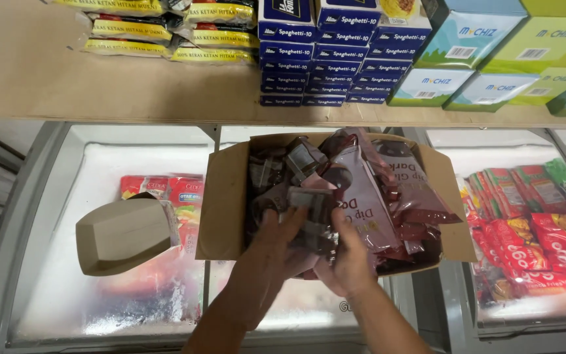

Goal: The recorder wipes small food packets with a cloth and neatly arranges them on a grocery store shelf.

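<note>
Both hands in open brown cardboard box resting on the freezer's glass lid (a handy support): left hand and right hand fingers curled shut around dark glossy plastic pouches, maroon-and-pink pouches just beyond the fingertips.

We cannot see the fingertips of our hands, buried among the dark pouches in the cardboard box, and frosted glass blurs the red packets at the freezer's left end.
</note>
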